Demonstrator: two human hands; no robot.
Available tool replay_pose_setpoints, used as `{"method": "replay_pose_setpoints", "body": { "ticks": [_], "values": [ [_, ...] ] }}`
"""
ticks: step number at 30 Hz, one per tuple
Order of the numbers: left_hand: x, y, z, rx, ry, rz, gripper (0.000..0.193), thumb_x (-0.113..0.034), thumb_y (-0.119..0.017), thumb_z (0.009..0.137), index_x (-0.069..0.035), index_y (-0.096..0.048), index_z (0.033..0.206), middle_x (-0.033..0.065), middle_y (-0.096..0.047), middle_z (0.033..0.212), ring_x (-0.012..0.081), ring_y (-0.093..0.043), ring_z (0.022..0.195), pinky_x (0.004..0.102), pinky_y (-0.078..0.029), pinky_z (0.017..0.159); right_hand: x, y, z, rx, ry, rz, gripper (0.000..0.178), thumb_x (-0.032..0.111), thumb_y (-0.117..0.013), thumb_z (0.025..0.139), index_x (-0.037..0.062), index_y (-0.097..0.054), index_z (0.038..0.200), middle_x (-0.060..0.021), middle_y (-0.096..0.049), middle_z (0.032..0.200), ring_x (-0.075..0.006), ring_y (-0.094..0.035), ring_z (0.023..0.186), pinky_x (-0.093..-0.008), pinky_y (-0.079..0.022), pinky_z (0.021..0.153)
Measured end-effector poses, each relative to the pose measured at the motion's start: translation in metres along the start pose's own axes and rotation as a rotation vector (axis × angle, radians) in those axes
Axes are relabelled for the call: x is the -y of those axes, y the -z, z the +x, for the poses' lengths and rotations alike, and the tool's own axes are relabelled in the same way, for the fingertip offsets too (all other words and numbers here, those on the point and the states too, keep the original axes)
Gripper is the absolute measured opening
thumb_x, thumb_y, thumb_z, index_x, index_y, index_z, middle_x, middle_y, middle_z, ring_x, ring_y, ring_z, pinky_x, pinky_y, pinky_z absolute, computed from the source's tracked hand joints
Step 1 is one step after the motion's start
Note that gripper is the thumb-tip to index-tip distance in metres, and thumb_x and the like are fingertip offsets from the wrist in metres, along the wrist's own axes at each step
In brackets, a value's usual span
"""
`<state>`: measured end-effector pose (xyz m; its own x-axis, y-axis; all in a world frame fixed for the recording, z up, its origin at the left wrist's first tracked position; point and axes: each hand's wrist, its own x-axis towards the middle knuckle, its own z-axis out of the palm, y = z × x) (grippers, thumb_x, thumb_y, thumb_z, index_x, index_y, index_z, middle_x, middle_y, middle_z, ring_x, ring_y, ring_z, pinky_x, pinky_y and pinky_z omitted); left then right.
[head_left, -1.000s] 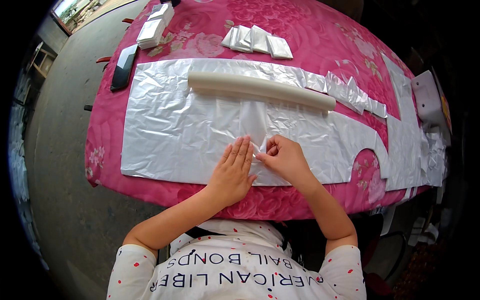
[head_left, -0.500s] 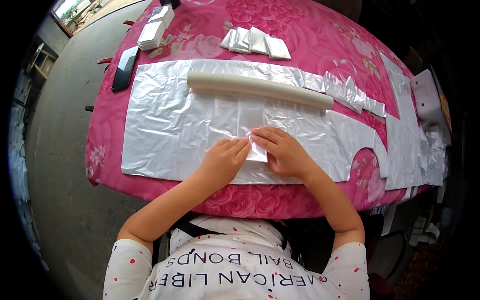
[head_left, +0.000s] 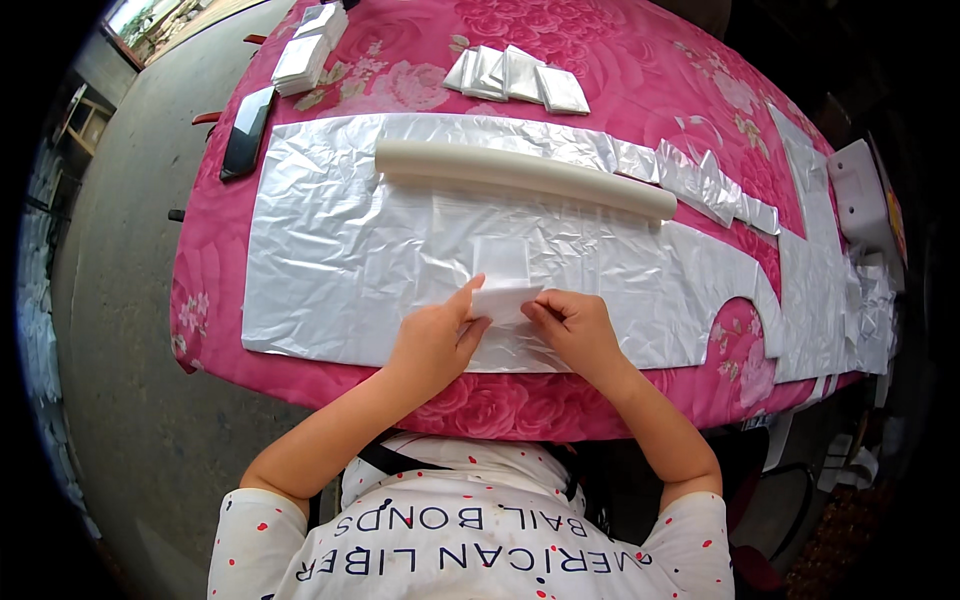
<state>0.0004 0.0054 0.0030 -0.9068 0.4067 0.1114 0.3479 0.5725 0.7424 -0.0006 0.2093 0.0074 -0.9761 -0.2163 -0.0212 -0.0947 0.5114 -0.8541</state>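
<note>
A white plastic film strip (head_left: 502, 260), folded into a narrow band, lies on a stack of large shiny plastic sheets (head_left: 330, 245) with a curved cutout at their right end. Its near end is turned up into a flat square flap. My left hand (head_left: 430, 338) pinches that flap at its left edge between thumb and forefinger. On the other side, my right hand (head_left: 575, 326) grips the flap's right corner with its fingertips. Just beyond the hands, a long cream-coloured tube (head_left: 520, 178) rests across the sheets.
Several folded film packets (head_left: 520, 76) lie at the far middle of the pink floral tablecloth (head_left: 400, 90). Stacked white packets (head_left: 300, 62) and a black phone (head_left: 247, 133) are at far left. More film (head_left: 810, 300) and a white plastic box (head_left: 860, 190) sit at right.
Both hands have shifted slightly nearer and lifted the strip's near end, which earlier was pressed flat. The flap now stands up between them, and the fingers have changed from pressing to pinching.
</note>
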Motion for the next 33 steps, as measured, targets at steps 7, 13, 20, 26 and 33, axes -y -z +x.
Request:
{"method": "replay_pose_setpoints", "body": {
  "ticks": [7,13,20,26,33],
  "values": [
    [-0.001,0.011,0.036,-0.026,0.337,-0.218,0.067,-0.009,-0.064,0.078,0.01,-0.029,0.132,0.0126,-0.064,0.068,0.0216,-0.059,0.055,0.0297,-0.047,0.057,0.014,0.011,0.036,0.174,-0.504,0.162,0.025,0.021,-0.059,0.084,-0.0031,-0.064,0.078,-0.0067,-0.061,0.062,-0.0122,-0.06,0.052,-0.0253,-0.046,0.05],
    [-0.007,0.007,0.025,-0.127,0.082,0.099,0.065,-0.011,-0.065,0.077,0.007,-0.034,0.131,0.0183,-0.055,0.112,0.0236,-0.059,0.085,0.0316,-0.048,0.07,0.016,0.015,0.043,0.234,-0.589,0.2,0.025,0.02,-0.059,0.084,-0.0017,-0.062,0.072,-0.006,-0.059,0.063,-0.0118,-0.059,0.052,-0.0238,-0.045,0.048],
    [-0.015,-0.028,0.03,-0.02,-0.209,0.377,0.081,-0.04,-0.063,0.076,0.008,-0.03,0.133,0.0243,-0.031,0.138,0.0353,-0.025,0.132,0.0459,-0.02,0.108,0.009,0.013,0.043,0.215,-0.566,0.243,0.023,0.016,-0.059,0.082,-0.0029,-0.061,0.07,-0.0081,-0.06,0.06,-0.013,-0.06,0.053,-0.0247,-0.047,0.05],
    [-0.006,-0.034,0.023,0.048,-0.129,0.424,0.101,-0.056,-0.059,0.073,0.012,-0.017,0.136,0.0279,-0.016,0.144,0.0373,-0.012,0.136,0.0462,-0.009,0.11,0.018,0.012,0.039,0.179,-0.546,0.193,0.02,0.017,-0.066,0.074,-0.0021,-0.061,0.07,-0.0079,-0.061,0.061,-0.0138,-0.06,0.053,-0.025,-0.047,0.05],
    [-0.006,-0.029,0.023,0.043,-0.154,0.377,0.102,-0.053,-0.061,0.073,0.012,-0.015,0.136,0.0275,-0.014,0.144,0.0377,-0.011,0.136,0.0489,-0.007,0.11,0.043,0.024,0.034,0.228,-0.272,-0.635,0.024,0.019,-0.074,0.064,0.0022,-0.059,0.074,-0.0081,-0.062,0.068,-0.0228,-0.06,0.068,-0.0348,-0.048,0.061]
  ]
}}
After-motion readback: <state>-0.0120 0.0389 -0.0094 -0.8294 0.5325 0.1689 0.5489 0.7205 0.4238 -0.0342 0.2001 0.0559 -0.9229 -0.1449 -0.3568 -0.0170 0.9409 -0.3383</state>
